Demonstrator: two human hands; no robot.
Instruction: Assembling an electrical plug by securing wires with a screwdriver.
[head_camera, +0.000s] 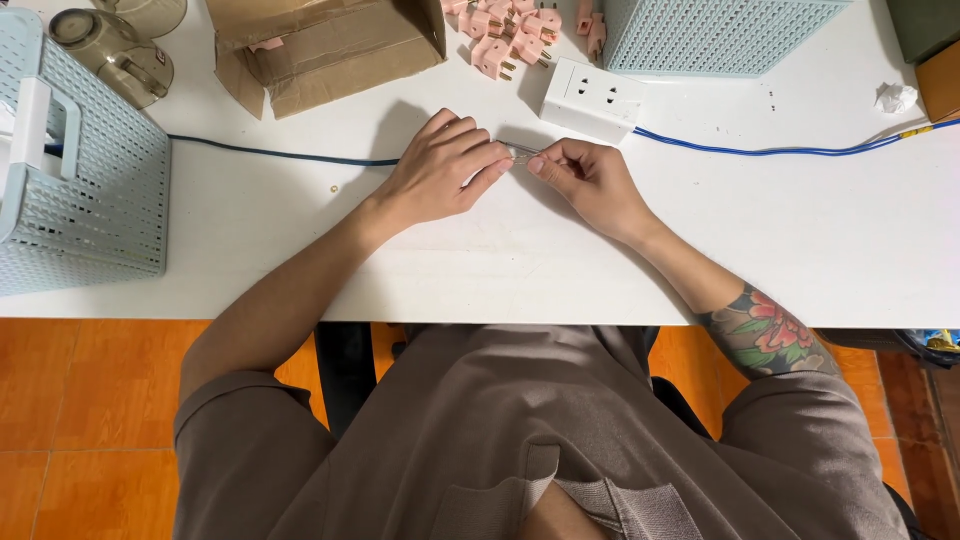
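My left hand (445, 165) and my right hand (590, 180) meet at the middle of the white table (500, 270). Between their fingertips they pinch the thin bare end of a blue cable (280, 153) that runs off to the left under my left hand. Just beyond my right hand lies a white socket block (592, 95), with a second blue cable (760, 150) trailing from it to the right. A heap of pink plugs (510, 35) lies at the far edge, behind the hands.
A pale blue perforated basket (90, 200) stands at the left, another (700, 35) at the back right. An open cardboard box (320, 45) sits at the back left beside clear plastic cups (110, 50). A crumpled paper scrap (895, 97) and a tiny screw (334, 187) lie on the table.
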